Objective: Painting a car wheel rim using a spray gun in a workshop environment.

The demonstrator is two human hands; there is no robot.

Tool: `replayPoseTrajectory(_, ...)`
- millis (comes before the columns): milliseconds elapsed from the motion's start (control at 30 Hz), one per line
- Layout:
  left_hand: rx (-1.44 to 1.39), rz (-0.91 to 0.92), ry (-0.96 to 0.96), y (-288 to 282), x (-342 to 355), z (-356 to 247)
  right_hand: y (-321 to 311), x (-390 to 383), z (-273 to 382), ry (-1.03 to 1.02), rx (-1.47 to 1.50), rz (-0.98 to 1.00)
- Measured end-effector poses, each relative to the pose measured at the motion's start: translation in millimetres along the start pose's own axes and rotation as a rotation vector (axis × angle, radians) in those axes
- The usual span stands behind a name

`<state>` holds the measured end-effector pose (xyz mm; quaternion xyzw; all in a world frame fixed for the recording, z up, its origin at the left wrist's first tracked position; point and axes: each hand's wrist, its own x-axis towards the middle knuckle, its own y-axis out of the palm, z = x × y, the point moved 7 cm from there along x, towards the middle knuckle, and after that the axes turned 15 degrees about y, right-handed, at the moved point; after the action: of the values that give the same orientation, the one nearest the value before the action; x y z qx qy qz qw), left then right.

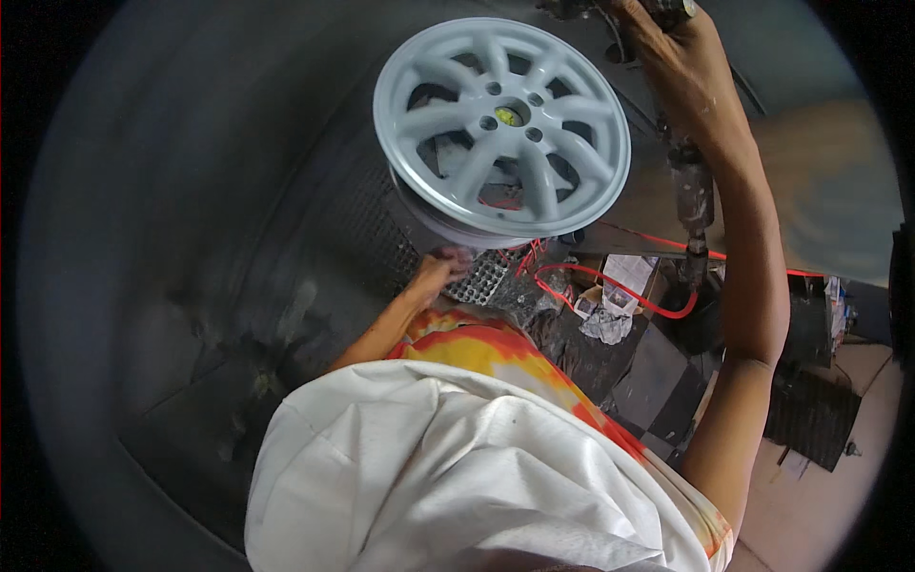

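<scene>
One wheel point(510, 132) is seen; on it, eight spokes point(538, 186), four bolt holes point(534, 134) and one yellow centre point(507, 116) are counted. Two hands are shown, one left hand point(445, 271) and one right hand point(675, 59). One spray gun point(672, 11), one tie-dyed garment point(477, 343) and one white cloth point(457, 467) are included. At least one red hose point(673, 314) and two papers point(607, 327) are made out; the cells of the one grate point(484, 279) cannot be fully counted.
</scene>
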<state>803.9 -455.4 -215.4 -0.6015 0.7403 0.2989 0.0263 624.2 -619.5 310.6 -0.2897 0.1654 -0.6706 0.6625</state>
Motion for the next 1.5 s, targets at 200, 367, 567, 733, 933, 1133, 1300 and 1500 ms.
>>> replayPoseTrajectory(200, -0.102, -0.241, -0.029, -85.8, 36.6, -30.2, -50.5, -11.7, -32.9, 0.134, -0.028, -0.134)
replayPoseTrajectory(367, -0.114, -0.446, 0.255, -140.0, 68.8, -92.6, -93.3, -53.6, -57.5, 0.250, -0.153, -0.234)
replayPoseTrajectory(567, -0.127, -0.399, 0.207, -55.4, 16.6, -52.9, -131.1, -115.4, -86.9, 0.345, -0.155, -0.228)
replayPoseTrajectory(733, -0.157, -0.128, 0.046, 34.8, 1.0, -10.8, -134.0, -168.3, -87.7, 0.399, -0.098, -0.195)
replayPoseTrajectory(933, -0.307, 0.053, -0.006, 27.0, 16.3, 17.5, -109.5, -190.0, -68.4, 0.486, 0.068, -0.123)
replayPoseTrajectory(1133, -0.581, -0.508, 0.123, -81.6, 43.0, -24.3, -67.0, -161.6, -59.4, 0.388, 0.227, -0.077)
replayPoseTrajectory(1300, -0.499, -0.433, 0.289, -117.8, 86.2, -98.0, -13.0, -129.4, -69.1, 0.329, 0.197, -0.097)
replayPoseTrajectory(1500, -0.535, -0.292, 0.341, -132.6, 126.9, -128.7, 56.2, -99.8, -94.5, 0.337, 0.120, -0.054)
